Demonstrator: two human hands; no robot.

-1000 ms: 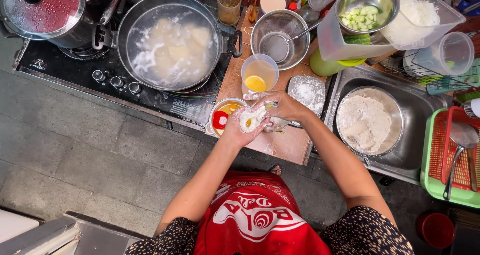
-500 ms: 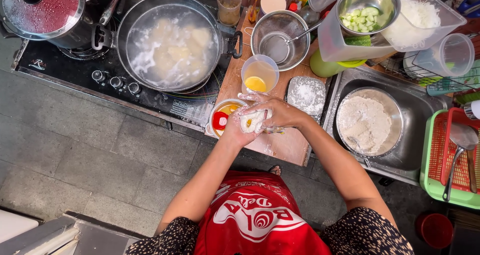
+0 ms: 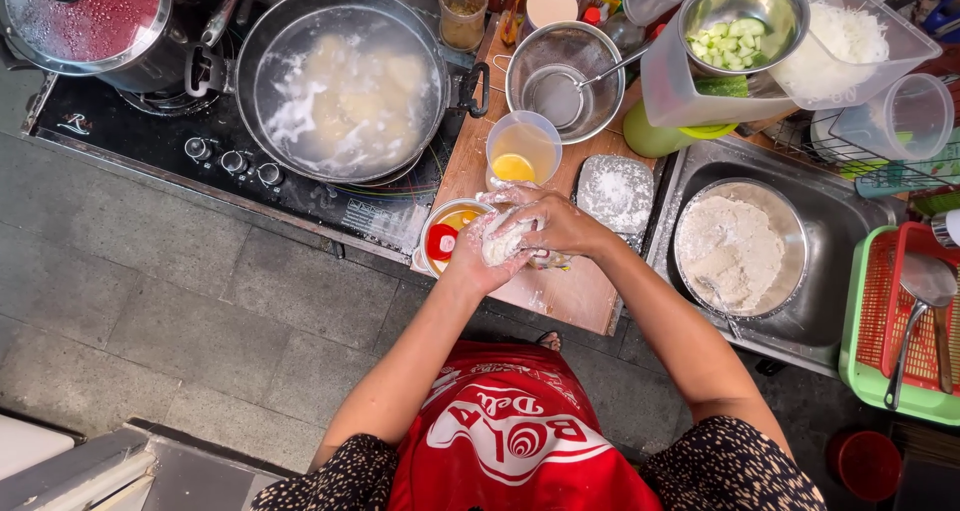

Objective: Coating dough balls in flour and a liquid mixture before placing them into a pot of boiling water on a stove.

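I have a soft white lump of dough (image 3: 503,243) squeezed between my two hands. My left hand (image 3: 475,261) cups it from below, and my right hand (image 3: 550,223) folds over the top with its fingers curled down on it. Both hands are dusty with flour. They are above a wooden board (image 3: 560,289). Just under my left hand is a small bowl (image 3: 436,233) with yellow stuff and a round red thing in it. Right behind my hands stands a clear plastic cup (image 3: 524,147) with yellow at the bottom, and beside it lies a flat grey tray (image 3: 616,191) with white powder on it. Farther left a big pot (image 3: 345,79) of cloudy water sits on the black stove (image 3: 120,131). To my right a metal bowl of flour (image 3: 738,249) rests in the sink (image 3: 830,321). A clear tub (image 3: 880,41) of white shreds and a steel bowl of green cucumber bits (image 3: 745,16) are at the back. I wear a red apron (image 3: 520,441) with white shapes on it.
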